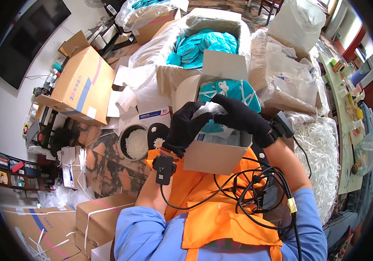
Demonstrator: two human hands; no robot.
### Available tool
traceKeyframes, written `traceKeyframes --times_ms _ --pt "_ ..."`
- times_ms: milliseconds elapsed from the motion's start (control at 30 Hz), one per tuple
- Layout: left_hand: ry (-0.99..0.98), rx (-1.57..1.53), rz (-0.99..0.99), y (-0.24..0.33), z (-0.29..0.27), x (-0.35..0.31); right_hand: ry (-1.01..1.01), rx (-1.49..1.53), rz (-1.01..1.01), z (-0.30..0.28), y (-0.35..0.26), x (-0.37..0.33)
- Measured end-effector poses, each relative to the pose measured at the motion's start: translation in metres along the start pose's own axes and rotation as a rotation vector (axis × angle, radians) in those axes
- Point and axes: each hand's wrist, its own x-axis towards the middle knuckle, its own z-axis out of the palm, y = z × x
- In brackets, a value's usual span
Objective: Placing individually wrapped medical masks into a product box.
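Brown carton (79,82): flaps raised, standing well to the left of the hands.
Bowl (122,147): dark-walled, holding white pellets (136,144), near the left wrist.
Left hand (184,125): gloved in black, fingers bent, nearly closed at thumb and forefinger, pinching the left side of the plastic film.
Plastic film (206,109): translucent, crumpled, held between both hands above the open box.
Box (214,158): greyish white, flaps spread, right in front of the orange apron (212,226); more teal under the film, probably masks, though blurred by plastic.
Teal masks (234,91): piled with white straps at the box's far side, just beyond the fingers.
Right hand (243,115): gloved in black, arched over the box, thumb and forefinger closed on the film's right side.
White straps (315,161): heaped in a tangle, right of the right forearm.
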Motion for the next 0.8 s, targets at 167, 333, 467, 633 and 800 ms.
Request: traceKeyframes --times_ms 167,333,467,633,800 --pt "0.029 0.178 -0.008 0.003 0.0 0.005 0.059 -0.119 -0.022 0.01 -0.007 0.002" --pt "0.123 -0.006 -0.086 -0.005 -0.003 0.013 0.332 -0.035 -0.101 0.0 -0.011 0.0" --pt "0.065 -0.251 -0.138 0.012 -0.012 0.021 0.3 -0.212 -0.114 0.005 -0.029 0.007" --pt "0.02 -0.015 -0.078 0.035 -0.013 0.025 0.271 -0.121 -0.115 -0.007 -0.037 0.005" --pt "-0.085 0.022 -0.126 0.041 -0.008 0.022 0.172 0.053 -0.096 -0.002 -0.019 0.005"
